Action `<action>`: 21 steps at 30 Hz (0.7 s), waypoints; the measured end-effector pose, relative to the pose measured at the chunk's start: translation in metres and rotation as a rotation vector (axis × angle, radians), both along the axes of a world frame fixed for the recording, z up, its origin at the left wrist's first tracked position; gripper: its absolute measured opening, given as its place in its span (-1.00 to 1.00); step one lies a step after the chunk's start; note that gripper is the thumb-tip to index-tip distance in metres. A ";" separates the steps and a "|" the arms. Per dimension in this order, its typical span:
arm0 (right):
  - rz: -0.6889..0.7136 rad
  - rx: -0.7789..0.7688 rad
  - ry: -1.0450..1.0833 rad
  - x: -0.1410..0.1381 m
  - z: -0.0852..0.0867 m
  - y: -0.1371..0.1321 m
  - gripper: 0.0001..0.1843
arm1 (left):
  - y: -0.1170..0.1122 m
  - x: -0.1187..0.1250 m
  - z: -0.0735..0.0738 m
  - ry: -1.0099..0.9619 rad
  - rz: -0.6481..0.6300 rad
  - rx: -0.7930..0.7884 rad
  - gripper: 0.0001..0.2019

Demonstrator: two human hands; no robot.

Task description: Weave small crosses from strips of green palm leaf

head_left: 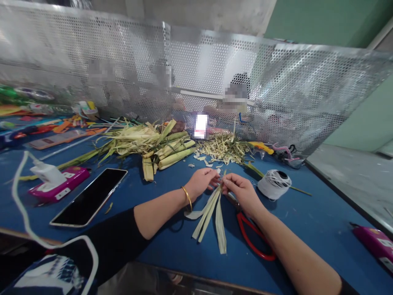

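Husk strips — matt, papery; phone — glossy.

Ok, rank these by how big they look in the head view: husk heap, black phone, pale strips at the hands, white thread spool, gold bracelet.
1. Husk heap
2. Black phone
3. Pale strips, by their fanned spread
4. White thread spool
5. Gold bracelet

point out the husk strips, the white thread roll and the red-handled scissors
Husk strips (220,224): head view, one strip's middle.
White thread roll (272,188): head view, wound side.
Red-handled scissors (250,247): head view, handle loop.
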State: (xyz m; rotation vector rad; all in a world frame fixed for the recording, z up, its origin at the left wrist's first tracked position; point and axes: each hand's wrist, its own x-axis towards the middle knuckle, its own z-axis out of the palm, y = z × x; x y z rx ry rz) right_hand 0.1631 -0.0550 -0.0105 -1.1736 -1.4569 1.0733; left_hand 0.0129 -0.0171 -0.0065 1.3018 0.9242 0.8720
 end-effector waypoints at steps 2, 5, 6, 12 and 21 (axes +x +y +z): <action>-0.014 0.025 0.002 0.000 0.002 -0.001 -0.69 | 0.000 0.000 -0.003 -0.074 -0.128 -0.137 -0.81; -0.025 0.037 0.010 0.001 0.004 -0.001 -0.68 | -0.002 -0.002 -0.005 -0.171 -0.286 -0.236 -0.88; -0.026 0.041 0.013 0.001 0.004 -0.001 -0.68 | -0.002 -0.003 -0.005 -0.184 -0.312 -0.250 -0.90; -0.046 0.083 0.015 0.002 0.005 0.001 -0.71 | -0.006 -0.001 0.000 -0.179 -0.274 -0.300 -0.86; -0.051 0.116 0.021 0.001 0.005 0.000 -0.76 | -0.006 -0.002 0.007 -0.170 -0.156 -0.351 -0.92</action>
